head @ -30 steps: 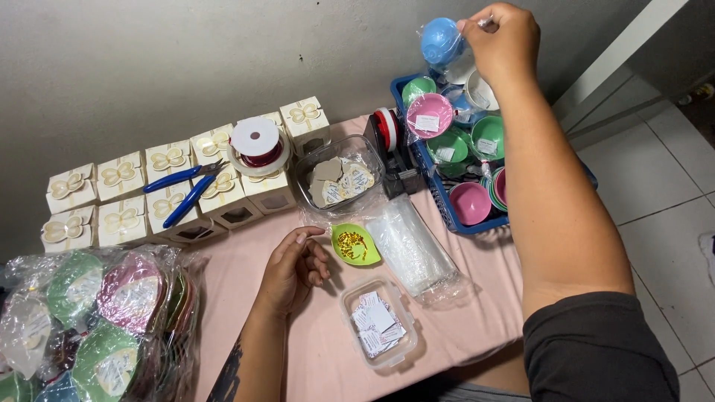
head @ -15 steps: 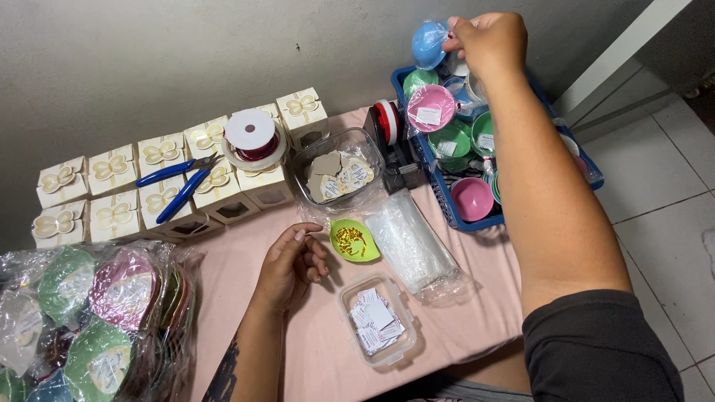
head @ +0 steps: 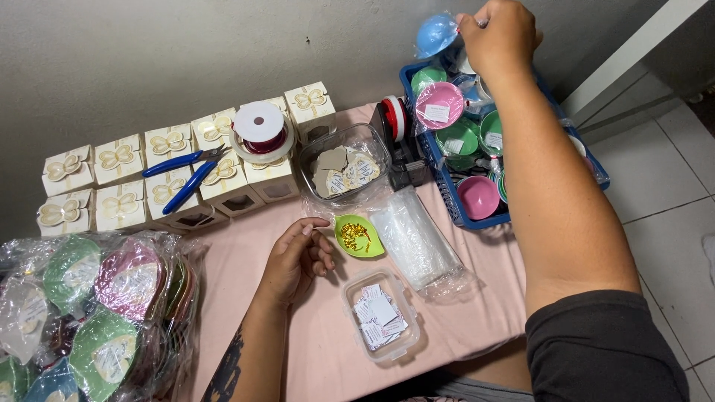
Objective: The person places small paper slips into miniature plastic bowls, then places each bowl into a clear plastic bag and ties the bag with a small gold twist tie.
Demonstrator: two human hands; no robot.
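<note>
My right hand (head: pixel 497 36) is raised over the blue basket (head: pixel 477 219) at the far right and pinches the clear wrapping of a blue heart-shaped dish (head: pixel 435 33). The basket holds several wrapped pink, green and blue dishes (head: pixel 439 104). My left hand (head: pixel 298 257) rests on the pink tablecloth (head: pixel 298 357) with its fingers loosely curled and nothing in it. Just to its right lies a small green dish (head: pixel 359 235) with gold bits in it.
Cream gift boxes (head: pixel 134 179) stand in rows at the back, with blue pliers (head: pixel 182 173) and a red ribbon spool (head: pixel 258 131) on them. A clear bowl of paper hearts (head: pixel 342 170), a tape dispenser (head: pixel 398 141), clear bags (head: pixel 417 238), a tub of tags (head: pixel 380 314) and bagged dishes (head: pixel 89 305) lie around.
My right hand has drifted slightly left and lower with the wrapped blue dish. My left hand has stayed in place on the cloth.
</note>
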